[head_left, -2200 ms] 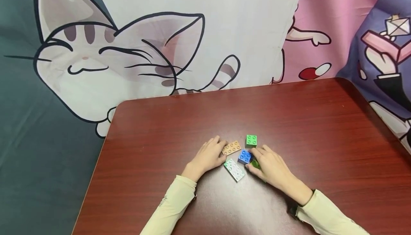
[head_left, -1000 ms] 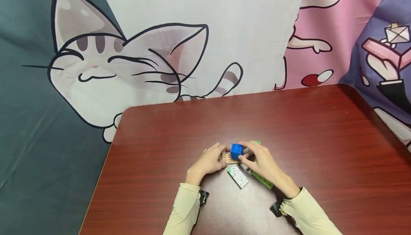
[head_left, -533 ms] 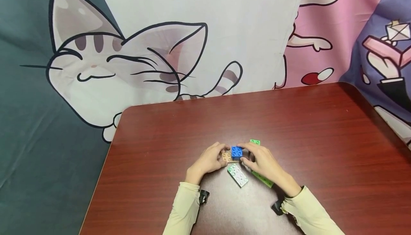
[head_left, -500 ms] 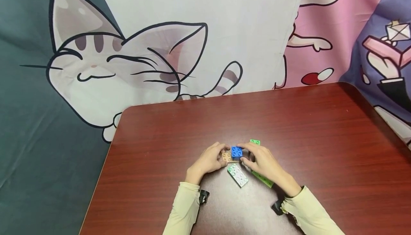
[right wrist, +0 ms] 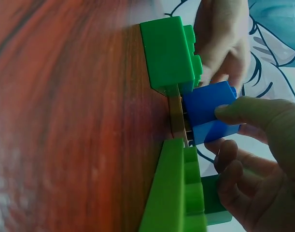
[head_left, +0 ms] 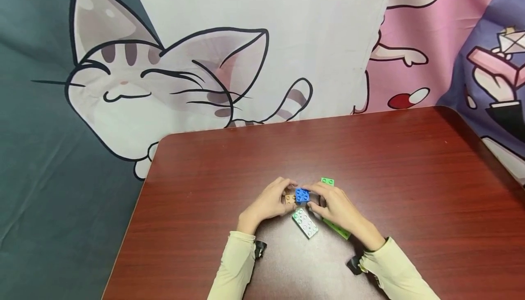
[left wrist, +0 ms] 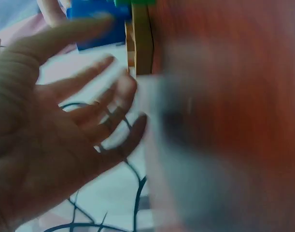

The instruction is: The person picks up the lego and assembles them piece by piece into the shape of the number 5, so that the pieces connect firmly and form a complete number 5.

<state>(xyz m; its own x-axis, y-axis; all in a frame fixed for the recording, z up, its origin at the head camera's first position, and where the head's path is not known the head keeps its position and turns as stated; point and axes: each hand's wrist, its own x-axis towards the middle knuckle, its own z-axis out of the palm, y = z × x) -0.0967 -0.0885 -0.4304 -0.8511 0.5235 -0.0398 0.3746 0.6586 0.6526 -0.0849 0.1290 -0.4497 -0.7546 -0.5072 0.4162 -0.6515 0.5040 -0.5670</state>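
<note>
Indoor play area by appearance; from where I stand, cannot tell home from studio. Evidence: creased cloth (head_left: 316, 31) behind a dark red wood-grain table (head_left: 311, 152), printed with a big smiling cat (head_left: 135, 108) and pink and purple cartoon panels (head_left: 445, 54); toy bricks (head_left: 305, 223) lying on the table.

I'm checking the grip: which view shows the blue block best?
Right wrist: the blue block looks large there, gripped by the right hand. The head view shows its studded top, small; the left wrist view shows it partly covered.
</note>
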